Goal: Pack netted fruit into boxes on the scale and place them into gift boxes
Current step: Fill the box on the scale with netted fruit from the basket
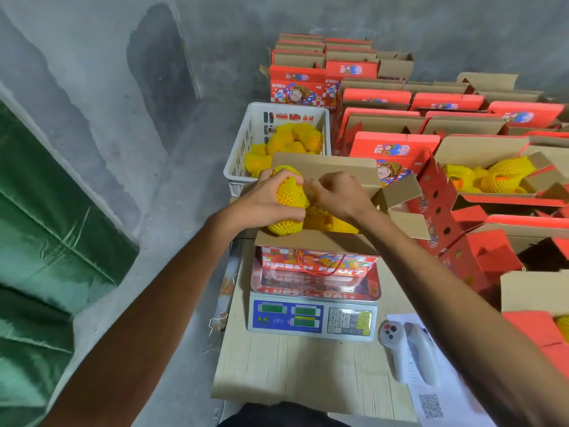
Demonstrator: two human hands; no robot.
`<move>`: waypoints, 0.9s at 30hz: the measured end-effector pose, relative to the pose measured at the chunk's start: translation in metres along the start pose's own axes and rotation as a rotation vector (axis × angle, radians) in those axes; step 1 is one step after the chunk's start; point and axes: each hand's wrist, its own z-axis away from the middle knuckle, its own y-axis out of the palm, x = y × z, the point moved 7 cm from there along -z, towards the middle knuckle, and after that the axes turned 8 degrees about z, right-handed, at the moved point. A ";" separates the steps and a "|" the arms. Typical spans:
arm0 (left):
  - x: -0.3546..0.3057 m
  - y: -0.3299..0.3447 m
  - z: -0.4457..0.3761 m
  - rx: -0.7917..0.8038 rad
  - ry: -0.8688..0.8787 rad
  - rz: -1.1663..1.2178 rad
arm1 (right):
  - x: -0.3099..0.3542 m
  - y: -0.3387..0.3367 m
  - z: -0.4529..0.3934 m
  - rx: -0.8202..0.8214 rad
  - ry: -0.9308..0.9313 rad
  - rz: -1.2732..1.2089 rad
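Packing station seen from the head camera. An open red box (317, 241) sits on the scale (312, 318) near the far edge of the tabletop (277, 365). The left hand (264, 201) grasps a yellow netted fruit (289, 192) at the box's left end, fingers curled around it. The right hand (338, 195), fingers bent, pinches netting just beside it over more fruit inside. A white basket (246, 140) of netted fruit stands beyond the tabletop; red gift boxes (431, 134) crowd the right. A white handheld device (409, 349) lies at the right edge.
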 end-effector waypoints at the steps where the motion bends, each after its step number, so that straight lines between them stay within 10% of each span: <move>1: 0.000 0.000 0.000 0.007 -0.005 -0.005 | 0.001 0.000 0.002 -0.004 0.002 -0.023; 7: -0.010 -0.003 0.005 0.014 -0.056 0.078 | 0.005 0.009 0.006 0.042 -0.063 -0.434; 15: -0.019 0.005 0.015 0.152 -0.144 0.789 | 0.005 0.020 0.005 0.194 0.042 -0.949; 27: -0.019 0.031 0.026 0.331 -0.299 1.456 | -0.014 0.033 -0.004 0.294 0.274 -1.109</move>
